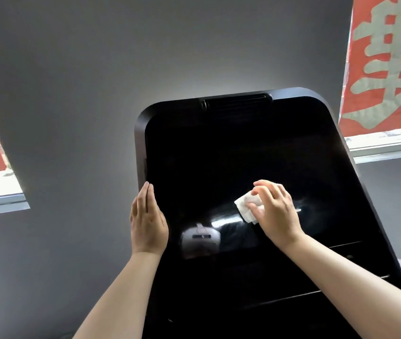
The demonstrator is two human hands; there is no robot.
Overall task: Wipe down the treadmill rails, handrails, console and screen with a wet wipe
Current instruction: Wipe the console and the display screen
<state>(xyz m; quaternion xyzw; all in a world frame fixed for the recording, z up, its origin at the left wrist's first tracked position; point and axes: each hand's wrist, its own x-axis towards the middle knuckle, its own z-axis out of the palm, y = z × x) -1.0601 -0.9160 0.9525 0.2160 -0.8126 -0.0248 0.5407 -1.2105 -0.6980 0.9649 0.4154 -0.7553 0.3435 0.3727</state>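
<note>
Two bare forearms reach up from the bottom of the head view. Left hand (148, 222) lies flat, fingers straight and together, against the left edge of the black treadmill screen (231, 155). Right hand (274, 211) pinches a crumpled white wet wipe (246, 206) and presses it on the lower middle of the glass. Red banners (388, 62) hang over windows either side.

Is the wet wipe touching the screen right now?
Touching. The head view shows the right hand pressing the wet wipe flat against the screen.
</note>
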